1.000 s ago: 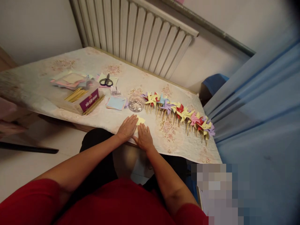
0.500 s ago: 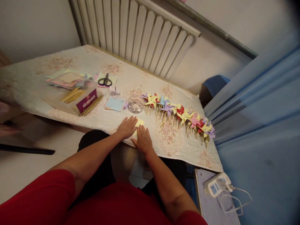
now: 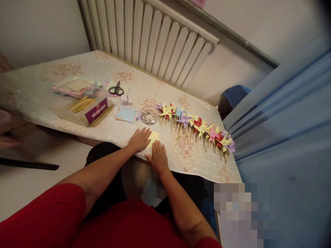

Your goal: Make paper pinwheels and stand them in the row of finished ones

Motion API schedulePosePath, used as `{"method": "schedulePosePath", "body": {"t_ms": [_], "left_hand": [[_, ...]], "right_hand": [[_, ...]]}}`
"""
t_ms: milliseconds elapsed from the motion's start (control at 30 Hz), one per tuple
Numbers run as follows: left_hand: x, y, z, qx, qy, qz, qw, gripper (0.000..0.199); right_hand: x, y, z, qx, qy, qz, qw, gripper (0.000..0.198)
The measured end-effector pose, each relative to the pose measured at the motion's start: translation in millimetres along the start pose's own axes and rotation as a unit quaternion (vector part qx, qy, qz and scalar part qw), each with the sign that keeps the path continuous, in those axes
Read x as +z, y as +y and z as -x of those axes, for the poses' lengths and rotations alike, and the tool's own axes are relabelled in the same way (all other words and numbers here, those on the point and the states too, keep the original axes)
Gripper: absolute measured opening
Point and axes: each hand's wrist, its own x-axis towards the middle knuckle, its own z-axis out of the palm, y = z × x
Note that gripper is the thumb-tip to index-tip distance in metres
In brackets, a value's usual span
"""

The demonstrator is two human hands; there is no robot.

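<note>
A piece of yellow paper (image 3: 153,137) lies near the table's front edge, partly covered by both hands. My left hand (image 3: 140,140) rests flat on its left side with the fingers stretched out. At its lower right, my right hand (image 3: 158,156) lies flat with fingers extended. Just beyond the paper is a clear round dish (image 3: 149,115) of small metal pieces. To the dish's left sits a stack of square paper sheets (image 3: 126,114), light blue on top. Finished paper pinwheels (image 3: 184,119) on sticks form a long row to the right.
Black-handled scissors (image 3: 116,90) lie on paper behind two small boxes (image 3: 126,100). A clear box with a purple label (image 3: 96,112) holds wooden sticks (image 3: 80,104) on the left. A radiator (image 3: 152,41) stands behind the table; a blue curtain (image 3: 284,137) hangs at right.
My right hand has shifted slightly down, away from my left, so more of the yellow paper shows. The view has shifted a little, and the lower right corner is now pixelated.
</note>
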Motion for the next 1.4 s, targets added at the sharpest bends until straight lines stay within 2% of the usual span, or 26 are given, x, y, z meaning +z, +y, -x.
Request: {"method": "schedulePosePath", "body": {"t_ms": [200,267,367,467,633,900,1400], "left_hand": [[2.9,-0.8,0.0,-0.001,0.006,0.012,1.000,0.057],[3.9,-1.0,0.0,0.000,0.009,0.014,1.000,0.057],[3.4,-0.9,-0.1,0.000,0.013,0.016,1.000,0.057],[0.1,-0.3,0.0,-0.003,-0.004,0.014,1.000,0.057],[-4.9,0.8,1.7,0.003,-0.011,0.005,1.000,0.057],[-0.4,1.1,2.4,0.007,0.011,-0.003,1.000,0.057],[6.6,-1.5,0.4,0.007,0.027,0.001,1.000,0.056]], "right_hand": [[-3.8,4.2,20.4,0.024,0.027,-0.051,0.998,0.066],[-9.2,4.1,18.0,0.027,0.054,-0.073,0.996,0.067],[-17.0,0.2,-0.6,-0.010,0.074,-0.090,0.993,0.067],[-18.5,-4.3,-28.8,-0.042,0.044,-0.095,0.994,0.070],[-8.1,1.9,-57.2,-0.037,-0.039,-0.074,0.996,0.074],[0.0,21.0,-57.3,-0.035,-0.044,-0.025,0.998,0.073],[1.0,21.1,-53.8,-0.020,-0.035,-0.006,0.999,0.072]]}}
